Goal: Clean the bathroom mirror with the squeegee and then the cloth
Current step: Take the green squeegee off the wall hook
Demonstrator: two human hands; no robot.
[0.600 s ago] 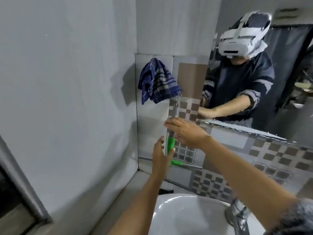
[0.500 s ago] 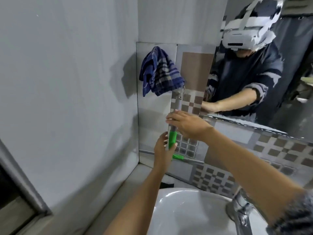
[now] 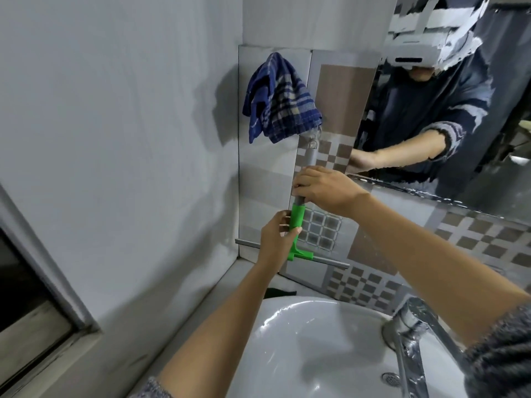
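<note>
Squeegee [image 3: 297, 218]: upright, left of mirror [image 3: 474, 145]. Left hand [image 3: 275, 239] wraps green grip; right hand [image 3: 326, 188] clasps grey shaft. Cloth [image 3: 278, 100]: hung left of mirror.

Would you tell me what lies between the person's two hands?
In the head view, only the handle of the squeegee: the left hand grips its green sleeve, the right hand the grey tube above.
</note>
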